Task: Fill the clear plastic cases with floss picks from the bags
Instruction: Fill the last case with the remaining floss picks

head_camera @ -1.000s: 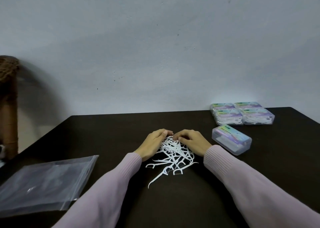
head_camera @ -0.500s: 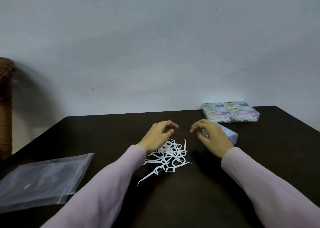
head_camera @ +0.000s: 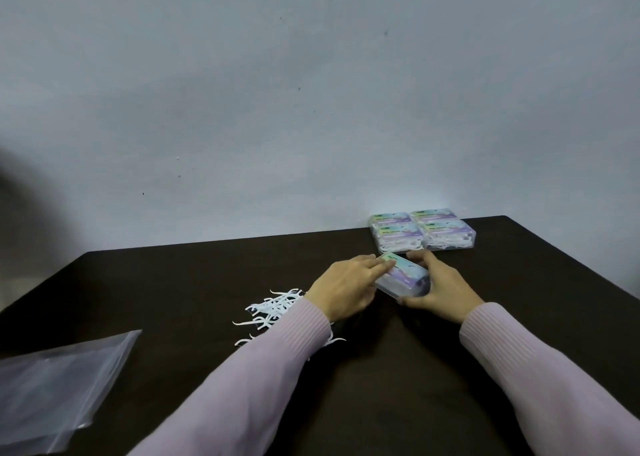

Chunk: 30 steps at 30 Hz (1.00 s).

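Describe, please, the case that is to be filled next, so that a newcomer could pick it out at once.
On the dark table, look in front of the four filled cases grouped at the far right edge. One clear case lies apart from them, between the left hand and right hand. Unlike its neighbours, it shows no white picks inside.

Dim, flat light — soft shadow on the wall [head_camera: 20, 192] at left; edges bowed, overall slightly soft.

Place: a plain room, likely a home or small packing spot; which one cannot be told
Wall: bare, pale grey painted wall [head_camera: 311, 91], scuffed with small marks
Furniture: dark brown table [head_camera: 381, 403] pushed against the wall
Goods: four filled cases [head_camera: 422, 230] grouped together; loose floss picks [head_camera: 273, 311]; clear bag [head_camera: 59, 386]
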### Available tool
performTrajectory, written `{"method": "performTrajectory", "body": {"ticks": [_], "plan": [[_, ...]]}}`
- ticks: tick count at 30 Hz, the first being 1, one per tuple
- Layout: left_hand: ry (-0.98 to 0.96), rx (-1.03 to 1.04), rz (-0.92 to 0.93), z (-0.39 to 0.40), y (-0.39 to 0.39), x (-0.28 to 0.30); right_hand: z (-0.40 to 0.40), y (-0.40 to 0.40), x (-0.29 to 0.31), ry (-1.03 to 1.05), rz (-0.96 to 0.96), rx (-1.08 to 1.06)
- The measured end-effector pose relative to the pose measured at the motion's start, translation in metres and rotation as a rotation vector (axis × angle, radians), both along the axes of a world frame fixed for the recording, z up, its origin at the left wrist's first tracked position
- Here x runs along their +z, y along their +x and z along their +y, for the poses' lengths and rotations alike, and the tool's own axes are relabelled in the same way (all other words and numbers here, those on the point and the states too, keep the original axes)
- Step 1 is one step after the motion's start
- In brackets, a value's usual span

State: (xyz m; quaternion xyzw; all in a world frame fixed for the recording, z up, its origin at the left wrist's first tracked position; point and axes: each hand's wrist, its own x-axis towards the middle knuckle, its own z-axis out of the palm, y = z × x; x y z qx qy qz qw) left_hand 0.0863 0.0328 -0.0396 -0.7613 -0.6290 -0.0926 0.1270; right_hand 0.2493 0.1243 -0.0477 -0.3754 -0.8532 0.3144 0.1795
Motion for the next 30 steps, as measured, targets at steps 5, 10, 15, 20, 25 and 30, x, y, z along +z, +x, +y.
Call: {"method": "performTrajectory", "body": {"ticks": [5, 10, 15, 20, 25, 30], "plan": [[0.172, -0.144, 0.058, -0.001, -0.003, -0.005, -0.002, 0.005, 0.002, -0.094, 0.17, 0.025], [0.234, -0.197, 0.133, -0.003, -0.005, -0.007, 0.0, 0.006, 0.003, -0.136, 0.17, 0.054], [0.256, -0.213, 0.226, -0.001, -0.004, -0.003, -0.002, 0.006, 0.004, -0.155, 0.166, 0.054], [0.285, -0.22, 0.287, 0.002, -0.002, -0.008, -0.003, 0.005, 0.004, -0.147, 0.179, 0.046], [0.337, -0.164, 0.277, 0.001, 0.0, -0.001, -0.004, 0.004, 0.003, -0.077, 0.211, 0.048], [0.417, -0.011, 0.128, 0.006, -0.005, 0.017, -0.002, 0.007, 0.004, -0.086, 0.258, 0.093]]}}
